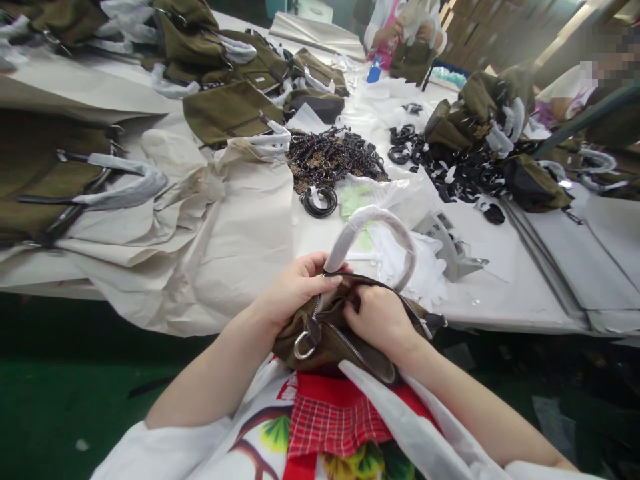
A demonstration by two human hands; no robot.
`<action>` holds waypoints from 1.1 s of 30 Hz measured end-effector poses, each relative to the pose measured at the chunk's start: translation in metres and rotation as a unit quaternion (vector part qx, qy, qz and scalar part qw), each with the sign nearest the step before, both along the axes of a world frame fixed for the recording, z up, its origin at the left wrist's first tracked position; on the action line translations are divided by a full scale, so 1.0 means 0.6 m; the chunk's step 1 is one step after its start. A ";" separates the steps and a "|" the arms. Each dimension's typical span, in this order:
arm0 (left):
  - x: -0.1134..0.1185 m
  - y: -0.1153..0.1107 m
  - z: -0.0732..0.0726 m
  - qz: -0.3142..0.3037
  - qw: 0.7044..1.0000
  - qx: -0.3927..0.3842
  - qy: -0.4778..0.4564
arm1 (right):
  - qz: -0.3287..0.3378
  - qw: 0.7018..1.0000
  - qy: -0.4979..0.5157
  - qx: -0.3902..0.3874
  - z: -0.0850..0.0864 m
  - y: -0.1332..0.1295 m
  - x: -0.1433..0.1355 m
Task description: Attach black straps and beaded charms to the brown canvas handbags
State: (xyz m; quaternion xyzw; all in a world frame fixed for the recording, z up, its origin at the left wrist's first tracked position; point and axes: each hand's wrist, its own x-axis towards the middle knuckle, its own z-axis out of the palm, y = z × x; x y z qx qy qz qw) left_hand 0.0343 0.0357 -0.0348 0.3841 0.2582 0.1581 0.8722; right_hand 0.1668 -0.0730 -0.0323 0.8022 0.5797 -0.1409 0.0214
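Observation:
An olive-brown bag (330, 347) with an unzipped top rests against my body at the table's front edge. My left hand (305, 283) pinches the bag's rim on its left side, near the foot of a handle (360, 223) wrapped in white material. Inside the bag's opening is my right hand (377, 317), its fingers curled and partly hidden, so what they hold cannot be made out. A metal D-ring (303, 345) hangs at the bag's left end, beside the open zipper.
Beaded straps (330, 157) and black coiled straps (319, 201) lie ahead. A grey tape dispenser (450, 247) stands right of the handle. Olive bags (225, 113) cover the left side, others (465, 110) the right. Across the table a person (385, 30) handles a bag.

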 end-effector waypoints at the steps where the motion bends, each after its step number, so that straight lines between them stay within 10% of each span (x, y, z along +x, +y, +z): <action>1: -0.001 0.002 0.000 -0.002 1.000 0.005 -0.002 | 0.005 1.000 0.002 -0.010 0.003 -0.001 0.000; 8: -0.012 -0.001 0.008 -0.055 0.998 0.013 -0.001 | 0.073 0.997 0.015 -0.026 0.034 -0.010 -0.012; 14: -0.009 -0.007 0.014 -0.080 0.996 0.027 -0.017 | 0.198 0.953 0.229 0.031 0.067 0.002 -0.031; 18: -0.011 0.009 0.015 -0.088 0.985 0.148 0.020 | 0.096 0.904 0.417 -0.017 0.056 0.019 -0.021; 20: -0.023 0.010 0.034 -0.056 0.946 0.308 0.086 | 0.040 0.873 0.484 -0.057 0.048 0.028 -0.012; 23: -0.046 -0.015 0.081 0.028 0.794 0.587 0.158 | 0.058 0.870 0.488 -0.042 0.051 0.039 -0.004; 27: -0.050 -0.059 0.110 -0.053 0.649 0.747 0.137 | 0.099 0.872 0.477 0.049 0.068 0.044 -0.006; 33: -0.039 -0.034 0.057 -0.097 0.652 0.726 0.194 | -0.007 0.847 0.531 -0.015 0.060 0.038 0.023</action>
